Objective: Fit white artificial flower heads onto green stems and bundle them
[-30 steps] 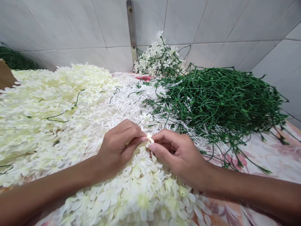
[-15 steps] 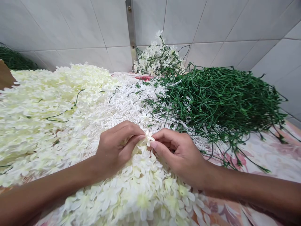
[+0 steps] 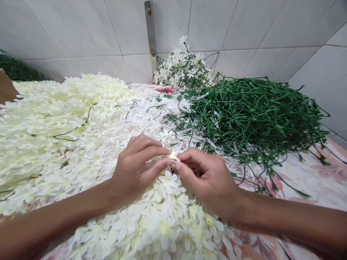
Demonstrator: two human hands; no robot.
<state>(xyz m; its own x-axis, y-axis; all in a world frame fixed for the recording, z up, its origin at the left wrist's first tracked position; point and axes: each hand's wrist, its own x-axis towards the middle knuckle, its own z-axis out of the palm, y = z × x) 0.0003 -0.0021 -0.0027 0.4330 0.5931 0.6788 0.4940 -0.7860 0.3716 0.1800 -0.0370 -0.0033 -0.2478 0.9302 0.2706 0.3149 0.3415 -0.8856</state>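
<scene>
Between my two hands, at the middle of the view, is one small white artificial flower (image 3: 174, 156) with a pale yellow centre. My left hand (image 3: 142, 160) pinches it from the left with thumb and index finger. From the right, the thumb and index finger of my right hand (image 3: 207, 177) close on the same flower. Below both hands spreads a heap of loose white flower heads (image 3: 159, 220). Just beyond them lies a pile of thin white stamen pieces (image 3: 146, 119).
Green plastic stems (image 3: 260, 112) are heaped at the right. More white-yellow blossoms (image 3: 59, 119) cover the left side. A bunch of flowers on stems (image 3: 184, 66) stands against the tiled wall (image 3: 230, 25), beside a metal bracket (image 3: 150, 32). A floral cloth (image 3: 320, 177) lies underneath.
The flower between my fingertips has tipped, and its petals now look folded together. My left hand's fingers have straightened a little. The piles have not moved.
</scene>
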